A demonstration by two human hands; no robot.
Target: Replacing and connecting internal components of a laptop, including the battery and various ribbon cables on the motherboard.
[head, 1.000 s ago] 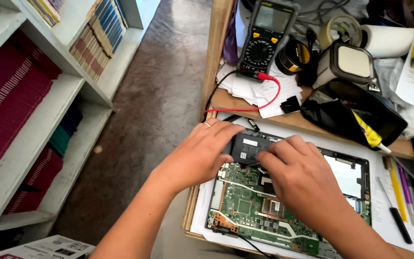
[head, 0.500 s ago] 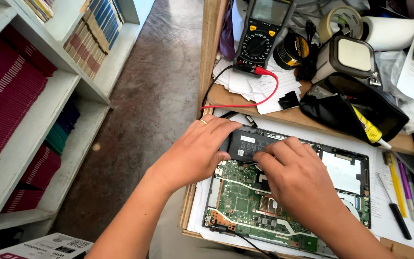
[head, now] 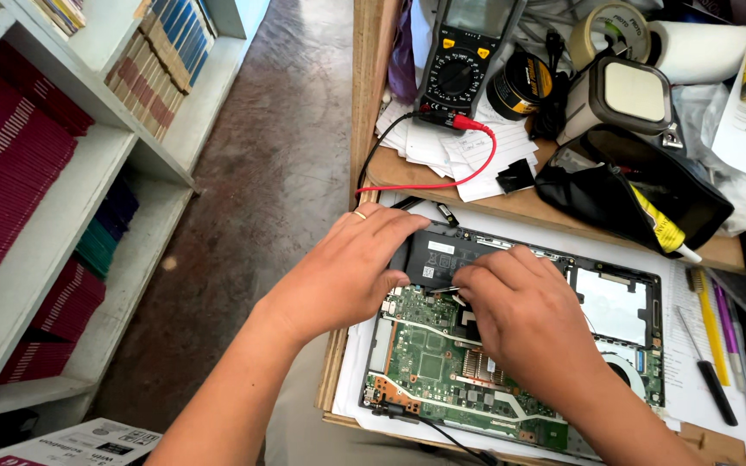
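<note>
my left hand (head: 347, 272) rests spread over the end of the black battery (head: 442, 257), steadying it in the opened laptop (head: 615, 302), while my right hand (head: 520, 315) pinches at its lower edge beside the green board (head: 425, 358).

A single head-worn camera looks steeply down from close above an opened laptop (head: 511, 345) lying on a wooden bench (head: 364, 129). The laptop fills the lower right of the view. Left of the laptop the view drops past the bench edge to the floor (head: 278, 173) and a white bookshelf (head: 71, 216).
</note>
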